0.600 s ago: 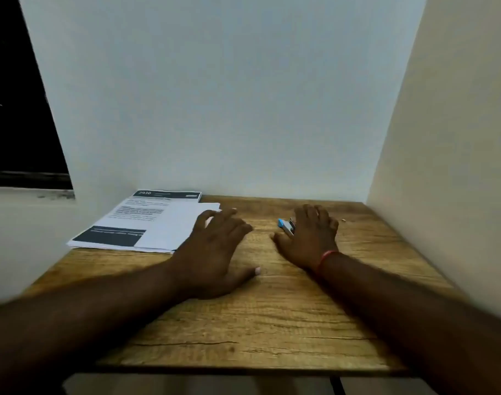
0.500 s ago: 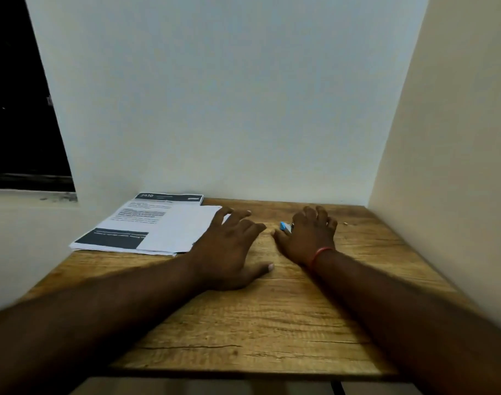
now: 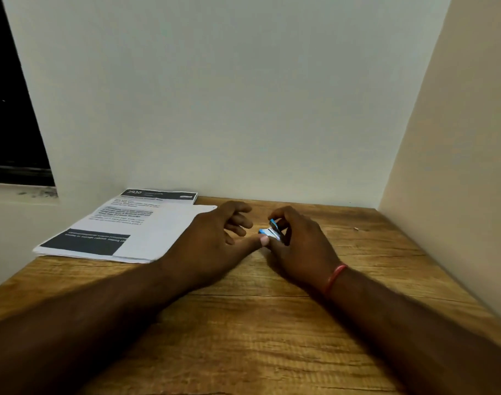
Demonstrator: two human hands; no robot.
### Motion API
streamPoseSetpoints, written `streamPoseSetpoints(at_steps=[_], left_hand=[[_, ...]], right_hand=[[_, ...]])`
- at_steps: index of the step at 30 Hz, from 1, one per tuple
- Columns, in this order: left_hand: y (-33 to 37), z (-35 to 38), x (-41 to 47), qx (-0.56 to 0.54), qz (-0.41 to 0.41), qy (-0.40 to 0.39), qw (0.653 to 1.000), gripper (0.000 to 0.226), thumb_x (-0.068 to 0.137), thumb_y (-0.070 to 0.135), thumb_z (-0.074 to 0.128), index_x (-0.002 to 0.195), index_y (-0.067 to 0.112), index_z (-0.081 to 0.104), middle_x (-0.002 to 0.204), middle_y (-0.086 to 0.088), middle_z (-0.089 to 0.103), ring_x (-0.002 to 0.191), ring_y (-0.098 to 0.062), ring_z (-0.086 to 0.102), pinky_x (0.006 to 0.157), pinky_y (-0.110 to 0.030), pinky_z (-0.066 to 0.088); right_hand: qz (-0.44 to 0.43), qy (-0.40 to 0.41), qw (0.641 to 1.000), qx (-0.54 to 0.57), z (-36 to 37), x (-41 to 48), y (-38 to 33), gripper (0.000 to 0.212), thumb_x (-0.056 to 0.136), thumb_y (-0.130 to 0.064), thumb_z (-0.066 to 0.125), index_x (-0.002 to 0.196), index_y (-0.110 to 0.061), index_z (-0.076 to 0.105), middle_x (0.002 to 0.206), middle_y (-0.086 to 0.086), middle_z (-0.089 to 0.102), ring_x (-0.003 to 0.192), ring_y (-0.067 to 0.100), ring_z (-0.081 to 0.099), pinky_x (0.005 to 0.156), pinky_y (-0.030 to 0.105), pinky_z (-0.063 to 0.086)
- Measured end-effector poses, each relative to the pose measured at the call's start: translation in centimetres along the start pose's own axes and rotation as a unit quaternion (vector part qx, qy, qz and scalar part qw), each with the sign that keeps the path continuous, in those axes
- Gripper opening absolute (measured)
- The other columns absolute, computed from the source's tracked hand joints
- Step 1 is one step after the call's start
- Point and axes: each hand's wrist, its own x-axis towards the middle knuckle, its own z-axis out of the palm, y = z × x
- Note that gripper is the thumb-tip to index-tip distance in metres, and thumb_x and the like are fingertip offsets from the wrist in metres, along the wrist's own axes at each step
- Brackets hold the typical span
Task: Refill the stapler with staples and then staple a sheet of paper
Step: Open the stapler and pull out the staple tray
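Only one camera is here, worn on the person's head. It faces forward and down, looking along both forearms, which come in from the bottom corners. The wooden table (image 3: 258,337) fills the lower half. The left hand (image 3: 212,238) and the right hand (image 3: 300,246) meet at a small stapler (image 3: 269,232) just below the middle, near to the lens. The white wall (image 3: 229,95) behind the table takes the upper half. A side wall (image 3: 457,166) closes the right, and a dark window (image 3: 10,95) the left. Through the wide lens, upright edges lean outward.
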Motion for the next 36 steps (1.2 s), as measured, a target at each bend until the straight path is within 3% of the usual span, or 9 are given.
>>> streamPoseSetpoints(at_steps=[3, 6, 11, 15, 18, 24, 30, 33, 36], left_hand=[[-0.5, -0.3, 0.5, -0.059, -0.044, -0.001, 0.997, 0.053, 0.086, 0.052, 0.093, 0.132, 0.034, 0.075, 0.106, 0.014, 0.086, 0.093, -0.005, 0.081, 0.086, -0.027, 0.064], [-0.8, -0.3, 0.6, -0.102, -0.053, -0.044, 0.992, 0.03, 0.094, 0.045, 0.089, 0.12, 0.032, 0.082, 0.098, 0.003, 0.089, 0.094, -0.02, 0.086, 0.092, -0.052, 0.071], [-0.4, -0.4, 0.5, -0.168, -0.052, -0.043, 0.984, 0.01, 0.102, 0.025, 0.082, 0.109, 0.023, 0.089, 0.095, -0.008, 0.088, 0.095, -0.029, 0.086, 0.089, -0.055, 0.071], [-0.6, -0.7, 0.6, -0.162, -0.04, -0.015, 0.986, 0.007, 0.103, 0.022, 0.081, 0.104, 0.02, 0.088, 0.098, -0.009, 0.088, 0.096, -0.027, 0.085, 0.085, -0.044, 0.069], [-0.5, -0.8, 0.6, -0.168, -0.029, -0.013, 0.985, 0.007, 0.1, 0.024, 0.082, 0.103, 0.02, 0.087, 0.097, -0.009, 0.088, 0.092, -0.025, 0.085, 0.082, -0.038, 0.069], [-0.3, -0.7, 0.6, -0.126, 0.004, -0.009, 0.992, 0.016, 0.095, 0.032, 0.086, 0.103, 0.018, 0.088, 0.09, -0.003, 0.088, 0.082, -0.011, 0.084, 0.076, -0.024, 0.068], [0.0, -0.7, 0.4, -0.105, 0.006, 0.013, 0.994, 0.017, 0.091, 0.037, 0.087, 0.099, 0.022, 0.087, 0.087, 0.0, 0.088, 0.081, -0.016, 0.085, 0.08, -0.031, 0.069], [0.5, -0.9, 0.3, -0.103, -0.003, 0.023, 0.994, 0.031, 0.081, 0.049, 0.085, 0.098, 0.024, 0.087, 0.086, 0.002, 0.088, 0.08, -0.015, 0.086, 0.076, -0.024, 0.068], [0.9, -1.0, 0.1, -0.095, -0.008, 0.029, 0.995, 0.023, 0.084, 0.041, 0.09, 0.098, 0.023, 0.088, 0.085, 0.006, 0.088, 0.077, -0.009, 0.085, 0.07, -0.014, 0.063]], right_hand=[[-0.014, 0.012, 0.995, 0.101, 0.0, -0.3, -1.3, 0.042, 0.084, -0.06, 0.078, 0.119, -0.042, 0.063, 0.102, -0.019, 0.072, 0.077, 0.007, 0.071, 0.068, 0.032, 0.062], [-0.025, 0.027, 0.987, 0.157, 0.0, -0.6, -1.8, 0.037, 0.087, -0.039, 0.088, 0.117, -0.038, 0.067, 0.098, -0.015, 0.074, 0.083, 0.012, 0.072, 0.067, 0.027, 0.061], [-0.044, 0.006, 0.98, 0.196, -0.2, -0.6, -1.3, 0.034, 0.086, -0.028, 0.092, 0.114, -0.036, 0.074, 0.097, -0.009, 0.076, 0.09, 0.006, 0.073, 0.069, 0.018, 0.058], [-0.063, -0.02, 0.969, 0.237, -0.2, -0.2, -1.2, 0.025, 0.09, -0.025, 0.089, 0.113, -0.034, 0.081, 0.103, -0.015, 0.081, 0.097, 0.006, 0.078, 0.079, 0.033, 0.068], [-0.052, -0.023, 0.958, 0.279, -0.2, -0.1, -1.2, 0.019, 0.094, -0.021, 0.087, 0.111, -0.026, 0.081, 0.101, -0.004, 0.083, 0.093, 0.015, 0.081, 0.076, 0.045, 0.07], [-0.059, -0.04, 0.941, 0.33, -0.3, 0.0, -1.0, 0.013, 0.101, -0.013, 0.078, 0.114, -0.012, 0.076, 0.105, 0.009, 0.08, 0.094, 0.02, 0.081, 0.065, 0.031, 0.065], [-0.066, -0.038, 0.952, 0.297, -0.5, 0.0, -1.1, 0.014, 0.099, -0.021, 0.081, 0.112, -0.015, 0.081, 0.104, 0.003, 0.082, 0.089, 0.017, 0.081, 0.064, 0.03, 0.066], [-0.062, -0.035, 0.958, 0.279, -0.7, 0.1, -1.2, 0.015, 0.095, -0.028, 0.085, 0.106, -0.017, 0.082, 0.103, -0.001, 0.083, 0.088, 0.016, 0.081, 0.065, 0.032, 0.068], [-0.063, -0.039, 0.96, 0.27, -0.9, 0.0, -1.3, 0.016, 0.094, -0.029, 0.085, 0.105, -0.018, 0.083, 0.103, -0.004, 0.083, 0.088, 0.015, 0.081, 0.067, 0.036, 0.069]])
